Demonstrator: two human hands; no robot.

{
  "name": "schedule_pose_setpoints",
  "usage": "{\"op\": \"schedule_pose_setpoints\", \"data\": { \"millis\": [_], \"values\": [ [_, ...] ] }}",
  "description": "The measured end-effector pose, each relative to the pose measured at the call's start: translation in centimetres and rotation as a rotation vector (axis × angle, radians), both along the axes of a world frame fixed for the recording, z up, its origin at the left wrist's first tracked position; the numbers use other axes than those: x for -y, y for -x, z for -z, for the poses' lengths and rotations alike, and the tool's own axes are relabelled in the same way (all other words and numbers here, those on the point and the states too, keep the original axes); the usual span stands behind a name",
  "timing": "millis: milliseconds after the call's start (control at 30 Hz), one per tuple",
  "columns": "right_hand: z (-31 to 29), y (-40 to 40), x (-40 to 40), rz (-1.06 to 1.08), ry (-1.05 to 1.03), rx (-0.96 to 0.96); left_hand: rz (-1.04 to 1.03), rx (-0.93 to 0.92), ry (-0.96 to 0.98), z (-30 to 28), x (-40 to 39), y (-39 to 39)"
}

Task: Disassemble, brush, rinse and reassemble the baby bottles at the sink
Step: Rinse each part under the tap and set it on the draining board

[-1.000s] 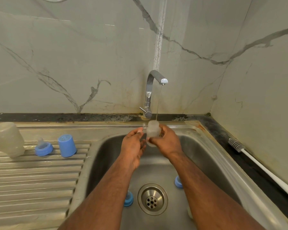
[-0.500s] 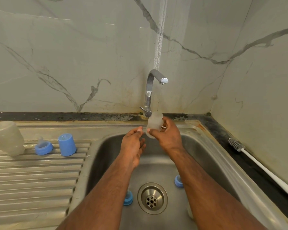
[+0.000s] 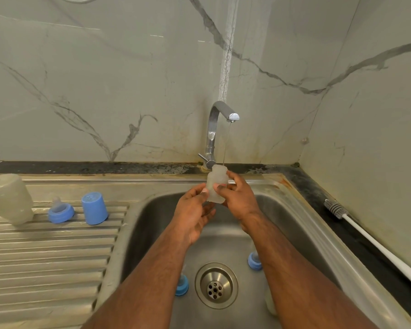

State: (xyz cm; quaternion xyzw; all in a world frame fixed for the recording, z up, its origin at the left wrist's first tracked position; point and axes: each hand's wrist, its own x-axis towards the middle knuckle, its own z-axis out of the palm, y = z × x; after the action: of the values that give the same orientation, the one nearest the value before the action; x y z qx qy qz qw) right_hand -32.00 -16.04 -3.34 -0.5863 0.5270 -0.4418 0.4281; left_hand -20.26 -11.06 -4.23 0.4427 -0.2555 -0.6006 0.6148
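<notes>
My right hand (image 3: 237, 198) grips a small clear bottle body (image 3: 216, 180) upright, its open neck under the thin stream from the tap (image 3: 220, 129). My left hand (image 3: 192, 210) is beside it, fingertips touching the bottle's lower left side, fingers relaxed. In the sink basin (image 3: 152, 217) lie two blue collars with teats, one (image 3: 182, 284) left of the drain (image 3: 216, 284) and one (image 3: 254, 261) to its right. A pale bottle part (image 3: 271, 305) shows partly under my right forearm. The bottle brush (image 3: 337, 207) rests on the right counter.
On the ribbed drainboard (image 3: 45, 257) at left stand a larger clear bottle (image 3: 10, 198) upside down, a blue collar with teat (image 3: 61, 212) and a blue cap (image 3: 94, 207). A marble wall rises behind the sink and along the right side.
My right hand has raised the bottle and turned it upright under the stream. My left hand let go of it, then came back to touch its lower side.
</notes>
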Motion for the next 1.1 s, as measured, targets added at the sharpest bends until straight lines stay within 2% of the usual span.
{"op": "schedule_pose_setpoints", "data": {
  "millis": [133, 233, 300, 367, 467, 533, 633, 700, 867, 1000, 1033, 1100],
  "values": [
    [-0.6, -0.8, -0.6, -0.049, -0.042, -0.012, 0.01, -0.03, 0.073, 0.1, 0.4, 0.5],
    [-1.5, -1.6, -1.0, 0.013, 0.012, -0.056, 0.065, -0.019, 0.095, -0.1, 0.3, 1.1],
    [-2.3, -1.4, -0.2, 0.05, -0.034, 0.09, 0.16, -0.054, 0.108, -0.5, -0.2, 1.3],
    [-3.0, -0.5, 0.7, -0.057, -0.172, 0.309, 0.218, -0.119, 0.093, -0.7, -0.7, 1.1],
    [-3.2, 0.0, 1.6, -0.182, -0.31, 0.446, 0.21, -0.164, 0.065, -0.9, -0.7, 0.9],
    [-2.7, -0.9, 2.1, -0.075, -0.257, 0.379, 0.142, -0.125, 0.07, -0.9, -0.3, 1.5],
    [-1.8, -2.8, 1.7, 0.174, -0.041, 0.097, 0.004, -0.058, 0.051, -0.8, 0.4, 2.3],
    [-1.8, -3.3, 0.9, 0.201, 0.017, 0.03, -0.017, -0.085, 0.049, -0.6, 0.5, 2.2],
    [-3.3, -2.4, 1.1, 0.014, -0.108, 0.159, 0.067, -0.152, 0.099, -0.8, -0.3, 1.5],
    [-3.5, 0.0, 1.4, -0.254, -0.256, 0.549, 0.123, -0.28, 0.017, -0.9, -0.5, 0.9],
    [-3.4, 0.2, 1.4, -0.262, -0.258, 0.556, 0.134, -0.297, 0.017, -0.9, -0.5, 0.8],
    [-3.1, -0.5, 1.3, -0.161, -0.193, 0.384, 0.112, -0.276, 0.024, -0.8, -0.3, 1.1]
  ]
}}
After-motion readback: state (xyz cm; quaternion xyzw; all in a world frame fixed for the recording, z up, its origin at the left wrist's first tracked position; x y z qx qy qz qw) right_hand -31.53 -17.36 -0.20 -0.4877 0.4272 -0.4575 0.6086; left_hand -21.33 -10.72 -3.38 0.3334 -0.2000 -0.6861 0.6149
